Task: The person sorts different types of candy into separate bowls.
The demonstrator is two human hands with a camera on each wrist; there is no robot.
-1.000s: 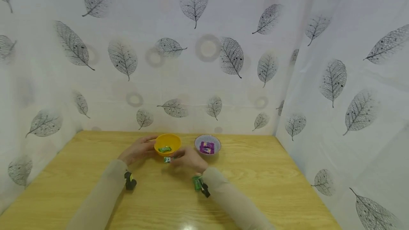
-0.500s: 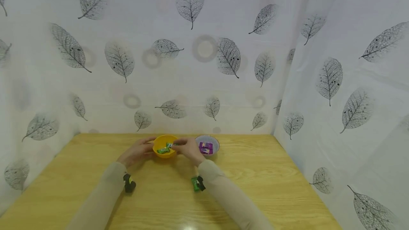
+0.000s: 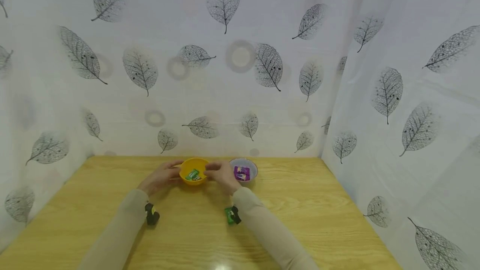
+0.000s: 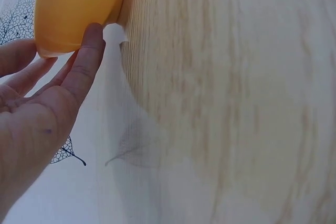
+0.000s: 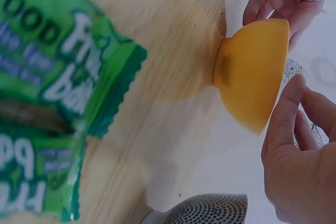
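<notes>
A yellow bowl (image 3: pixel 193 165) stands toward the back of the table with small green candies (image 3: pixel 193 174) inside it. My left hand (image 3: pixel 161 177) is at the bowl's left side; in the left wrist view its extended fingertips touch the outer wall. At the right rim is my right hand (image 3: pixel 223 175), fingertips over the bowl's edge. Nothing shows between its fingers in the right wrist view. Another green candy (image 3: pixel 228 216) lies on the table under my right wrist; its wrapper (image 5: pixel 42 77) looms large in the right wrist view.
Just right of the yellow bowl stands a pale patterned bowl (image 3: pixel 243 162) holding purple-wrapped candies (image 3: pixel 241 173). The wooden table (image 3: pixel 180 236) ends against a leaf-printed cloth (image 3: pixel 232 99) behind and at the sides.
My right hand carried a green candy from the table in front of the yellow bowl up over its rim and let it go inside. The left hand has stayed at the bowl.
</notes>
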